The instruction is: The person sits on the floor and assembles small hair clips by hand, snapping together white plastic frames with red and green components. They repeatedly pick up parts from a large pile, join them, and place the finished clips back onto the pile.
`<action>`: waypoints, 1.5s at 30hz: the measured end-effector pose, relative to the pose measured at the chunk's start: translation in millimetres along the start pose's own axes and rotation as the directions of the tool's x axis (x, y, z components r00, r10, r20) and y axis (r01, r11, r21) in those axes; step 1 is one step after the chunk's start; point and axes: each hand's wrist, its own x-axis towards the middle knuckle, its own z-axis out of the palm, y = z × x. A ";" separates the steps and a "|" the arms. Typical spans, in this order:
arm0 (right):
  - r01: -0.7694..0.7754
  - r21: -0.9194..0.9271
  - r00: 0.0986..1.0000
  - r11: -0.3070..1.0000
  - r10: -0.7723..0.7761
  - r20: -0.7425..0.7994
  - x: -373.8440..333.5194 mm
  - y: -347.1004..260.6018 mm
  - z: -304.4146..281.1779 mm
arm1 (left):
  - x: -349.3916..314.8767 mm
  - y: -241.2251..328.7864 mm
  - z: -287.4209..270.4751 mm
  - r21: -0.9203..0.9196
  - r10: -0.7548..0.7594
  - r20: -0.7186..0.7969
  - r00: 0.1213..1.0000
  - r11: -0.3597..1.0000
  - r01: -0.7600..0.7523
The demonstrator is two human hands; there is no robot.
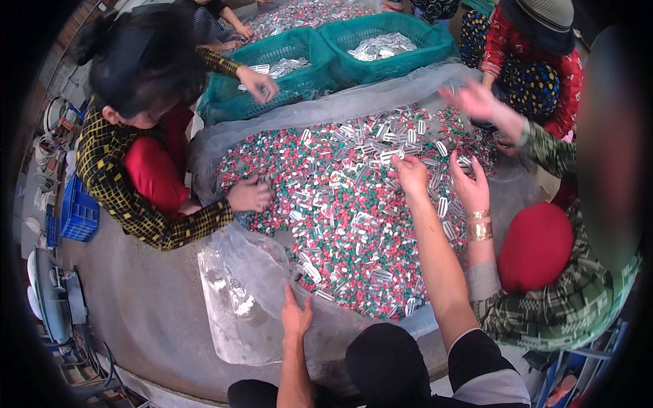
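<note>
1. Pile of small red, green and white pieces [340, 231]: it lay spread across the middle, on a pale see-through mesh sheet [255, 255] over the grey floor [149, 299], the sheet's edges bunched around it.
2. Co-workers: one in a black-and-yellow checked top [102, 166] sat at the left, one hand [250, 196] low over the pile's edge, the other lifted higher. One in green patterned clothing [558, 306] sat at the right, a hand with bangles [480, 230] over the pile and the other raised and blurred. Another, in a red patterned top [566, 88], bent down at the upper right.
3. Teal baskets [401, 68]: two stood side by side beyond the mesh sheet, each holding slotted silvery pieces [384, 46].
4. Blue crate [80, 214]: it stood at the far left, behind the checked top.
5. Right hand [411, 177]: it reached over the pile's right part, fingers bent near slotted pieces; I could not tell whether its grip had grasped one.
6. Left hand [297, 318]: it was at the mesh sheet's near edge, index finger extended, thumb apart; whether the grip was clenched on the mesh could not be told.
7. Loose slotted pieces [311, 272]: they lay scattered through the pile, thickest toward its far right.
</note>
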 end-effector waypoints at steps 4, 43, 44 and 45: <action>-0.041 0.126 0.958 0.991 0.003 0.287 -110.6 -4.3 9.0 | -17.0 47.4 -45.2 -0.054 0.431 -0.190 0.882 0.892 -0.448; 0.359 -0.141 0.788 0.923 -0.218 0.575 -392.6 -1.2 -20.5 | -136.0 -8.4 -112.4 -0.766 0.691 0.466 0.553 0.628 -0.139; 0.289 -0.033 0.829 0.957 -0.233 0.509 -390.7 0.7 -22.0 | -132.9 -5.8 -111.7 -0.711 0.672 0.455 0.584 0.669 -0.215; 0.267 -0.013 0.829 0.964 -0.223 0.512 -390.3 2.5 -22.0 | -129.5 -6.0 -112.5 -0.641 0.645 0.439 0.625 0.712 -0.285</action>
